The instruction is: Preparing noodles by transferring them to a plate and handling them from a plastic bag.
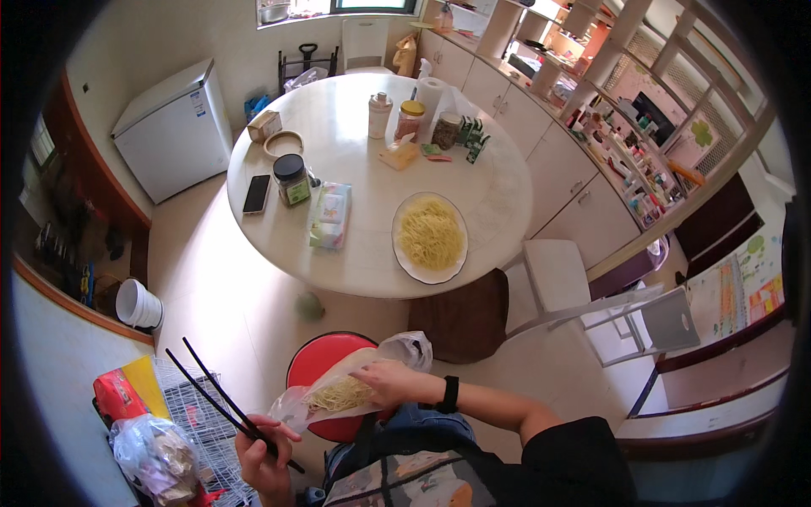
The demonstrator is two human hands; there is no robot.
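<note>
My left hand [267,449] grips a pair of black chopsticks [212,391], their tips pointing up and to the left, apart from each other. A fingertip of this hand reaches the edge of a clear plastic bag [294,405]. Inside the bag's opening lie pale yellow noodles [342,394]. My right hand [389,382], with a black band on the wrist, holds the bag's other side close to the noodles. Under the bag is a round red stool [323,355]. Further off, a white oval plate [436,276] heaped with yellow noodles [432,233] rests near the table's front edge.
The round table [361,266] also bears a phone [256,194], a black-lidded jar [292,180], a wipes pack [330,215] and several jars at the back. To the left are a wire rack [209,418] and a stuffed plastic bag [155,453]. A white chair [557,272] stands right.
</note>
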